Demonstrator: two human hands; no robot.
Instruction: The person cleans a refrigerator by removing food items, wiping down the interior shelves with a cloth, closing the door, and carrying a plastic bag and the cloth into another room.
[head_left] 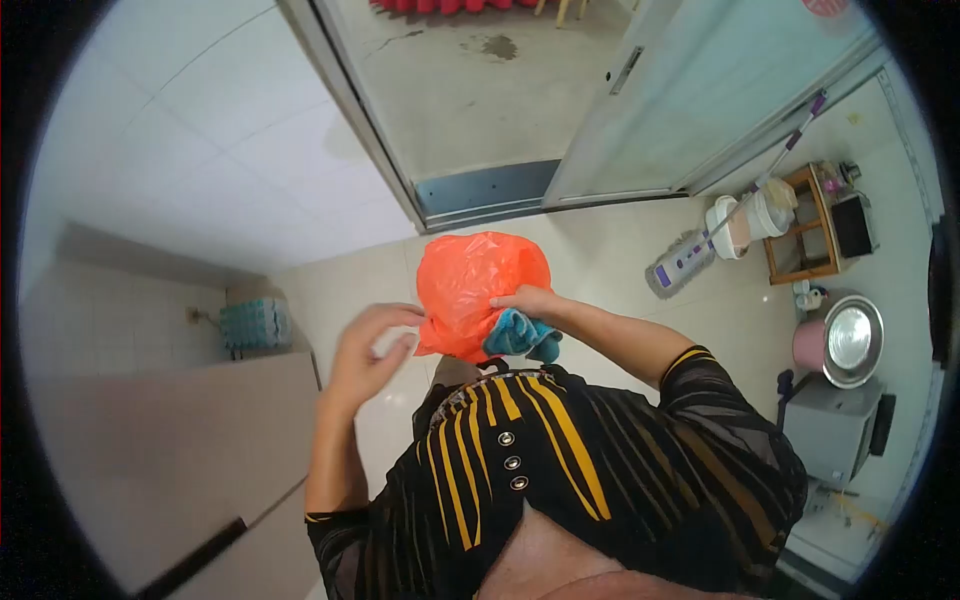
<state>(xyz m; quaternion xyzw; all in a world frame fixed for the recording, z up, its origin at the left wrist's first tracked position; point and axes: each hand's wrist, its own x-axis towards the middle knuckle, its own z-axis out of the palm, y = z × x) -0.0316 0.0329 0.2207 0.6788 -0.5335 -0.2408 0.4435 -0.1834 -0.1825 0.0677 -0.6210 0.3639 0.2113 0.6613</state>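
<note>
An orange-red plastic bag [478, 275], puffed out and crumpled, is in front of my waist. My right hand [528, 301] grips its right side, thumb lying across the plastic. Below that hand hangs a bunched teal cloth [518, 335], against the bag; whether the fingers hold the cloth too is hidden. At the bag's lower left edge is my left hand [378, 345], thumb and fingers apart and curved. Its fingertips are close to the plastic, and I cannot tell if they touch it. The bag's contents do not show.
A flat mop [682, 264] leans at the right beside white buckets [728, 228] and a wooden stand [805, 225]. Farther down are a metal basin [853, 340] and a grey box-shaped appliance [835, 425]. Ahead is a sliding door [690, 110]; wrapped bottles [256, 325] stand left.
</note>
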